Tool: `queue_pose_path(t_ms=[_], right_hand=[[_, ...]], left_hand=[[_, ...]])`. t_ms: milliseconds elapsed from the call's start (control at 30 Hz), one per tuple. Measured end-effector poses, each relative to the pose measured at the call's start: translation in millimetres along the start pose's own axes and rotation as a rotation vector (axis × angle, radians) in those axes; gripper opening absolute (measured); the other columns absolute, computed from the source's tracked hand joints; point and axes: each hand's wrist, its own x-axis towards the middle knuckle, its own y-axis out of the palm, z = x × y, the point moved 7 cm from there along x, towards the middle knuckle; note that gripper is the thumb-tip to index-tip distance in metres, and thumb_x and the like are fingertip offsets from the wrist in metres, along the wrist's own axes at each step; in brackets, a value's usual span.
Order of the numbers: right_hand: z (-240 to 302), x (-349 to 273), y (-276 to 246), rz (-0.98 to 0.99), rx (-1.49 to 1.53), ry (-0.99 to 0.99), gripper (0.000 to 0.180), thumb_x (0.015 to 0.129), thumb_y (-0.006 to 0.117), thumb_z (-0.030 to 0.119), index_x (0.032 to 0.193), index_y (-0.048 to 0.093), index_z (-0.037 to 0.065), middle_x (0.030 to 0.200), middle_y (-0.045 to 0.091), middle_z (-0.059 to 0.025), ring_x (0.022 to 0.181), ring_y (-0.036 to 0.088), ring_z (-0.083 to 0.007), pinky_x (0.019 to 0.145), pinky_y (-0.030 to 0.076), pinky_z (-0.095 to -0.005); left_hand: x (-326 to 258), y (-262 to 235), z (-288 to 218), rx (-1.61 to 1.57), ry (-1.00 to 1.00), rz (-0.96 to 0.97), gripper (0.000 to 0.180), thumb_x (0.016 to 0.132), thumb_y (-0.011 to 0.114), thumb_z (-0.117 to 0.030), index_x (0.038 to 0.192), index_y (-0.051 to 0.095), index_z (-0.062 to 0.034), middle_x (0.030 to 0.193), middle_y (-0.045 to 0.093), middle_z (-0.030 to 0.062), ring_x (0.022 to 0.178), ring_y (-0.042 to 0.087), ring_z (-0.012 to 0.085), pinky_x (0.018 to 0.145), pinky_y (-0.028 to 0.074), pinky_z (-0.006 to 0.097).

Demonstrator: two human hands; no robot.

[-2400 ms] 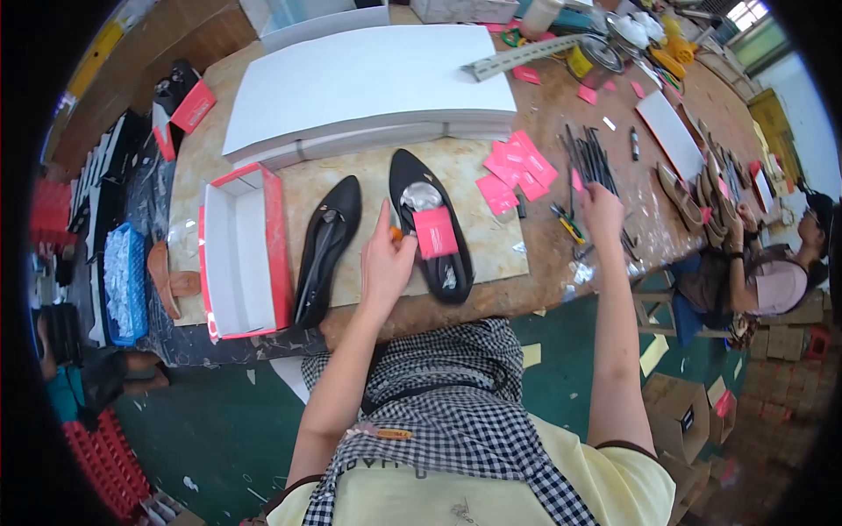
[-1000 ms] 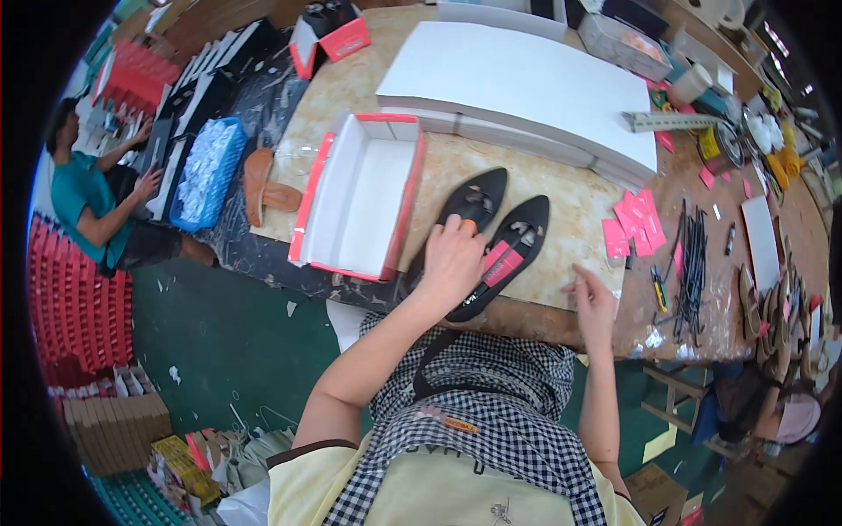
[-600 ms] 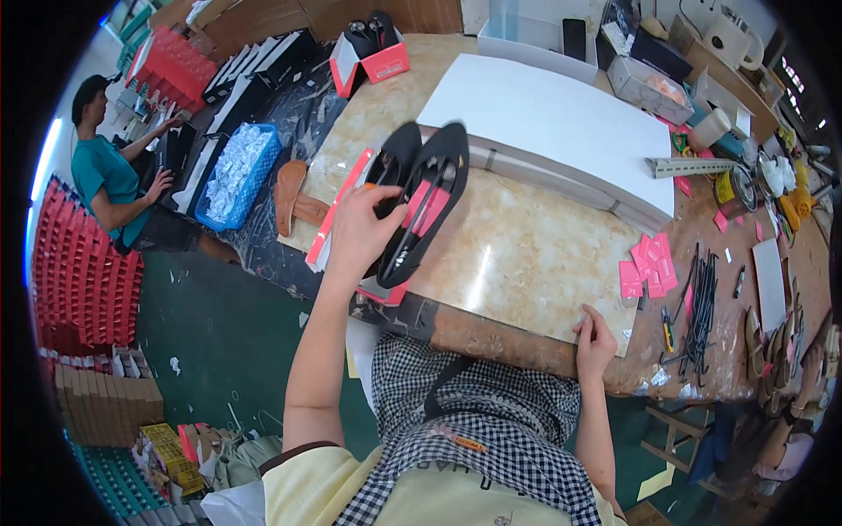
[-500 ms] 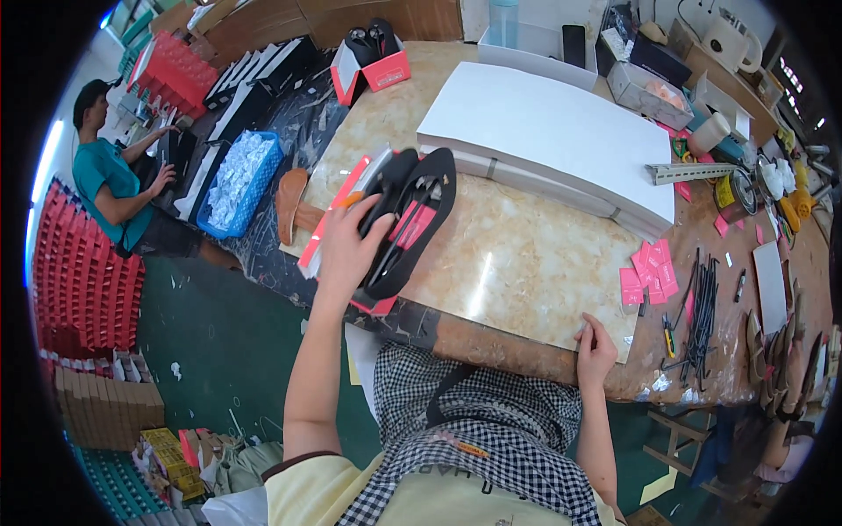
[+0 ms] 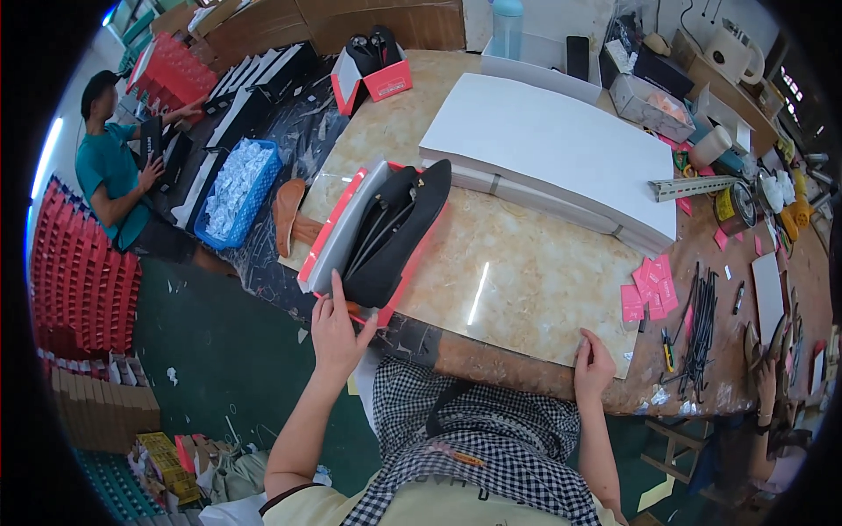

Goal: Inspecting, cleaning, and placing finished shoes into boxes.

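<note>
We keep our left hand (image 5: 340, 340) at the near end of the red box (image 5: 410, 279), its grip spread with thumb and fingers apart. The pair of black shoes (image 5: 399, 237) lies lengthwise inside. Our right hand (image 5: 595, 370) is at the near edge of the surface (image 5: 517, 272), loosely curled; we cannot tell whether its grip closes. We see pink packets (image 5: 647, 285) beyond it.
</note>
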Motion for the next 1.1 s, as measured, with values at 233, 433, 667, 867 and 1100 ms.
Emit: queue_pose_path(t_ms=[233,433,667,867,1100], right_hand=[[-8.2,-1.7,-9.6,-0.043,-0.046,-0.011,0.018,0.086,0.062,0.007,0.101,0.071,0.010,0.078,0.067,-0.0107,0.063,0.062,-0.0239,0.058,0.049,-0.0331],[-14.5,-4.0,13.5,-0.011,0.001,-0.100,0.022,0.083,0.062,0.012,0.104,0.068,0.012,0.092,0.069,-0.0115,0.083,0.067,-0.0294,0.072,0.054,-0.0392],[-19.6,-5.8,-11.6,-0.121,0.028,-0.060,0.016,0.083,0.062,0.014,0.098,0.069,0.012,0.084,0.069,-0.0084,0.076,0.066,-0.0257,0.063,0.053,-0.0360],[-16.8,-5.0,-10.4,-0.102,0.040,-0.063,0.017,0.083,0.061,0.015,0.098,0.069,0.014,0.075,0.065,-0.0067,0.070,0.065,-0.0246,0.058,0.051,-0.0367],[-17.1,-7.8,-8.4,-0.099,0.069,-0.077,0.017,0.084,0.062,0.018,0.100,0.069,0.015,0.076,0.066,-0.0071,0.069,0.064,-0.0252,0.058,0.051,-0.0366]], left_hand=[[-18.4,26.7,-21.6,-0.283,0.113,0.053,0.075,0.066,0.083,-0.028,0.125,0.050,0.0041,0.082,0.059,0.0133,0.073,0.060,0.0306,0.071,0.051,0.036],[-12.1,15.2,31.3,-0.188,-0.224,-0.026,0.037,0.093,0.063,-0.022,0.120,0.046,-0.0041,0.069,0.057,0.0108,0.060,0.055,0.0180,0.056,0.045,0.033],[15.6,-38.0,-39.4,-0.154,-0.102,-0.099,0.054,0.088,0.066,-0.044,0.118,0.052,-0.0014,0.082,0.068,0.0178,0.067,0.066,0.0325,0.056,0.052,0.040],[-17.4,5.3,-58.6,0.169,0.422,0.274,0.041,0.085,0.070,-0.038,0.095,0.061,0.0005,0.080,0.062,0.0162,0.074,0.060,0.0350,0.066,0.049,0.041],[10.5,-35.8,-80.7,-0.044,0.395,0.102,0.036,0.084,0.073,-0.032,0.083,0.062,0.0018,0.076,0.059,0.0165,0.072,0.057,0.0358,0.066,0.046,0.043]])
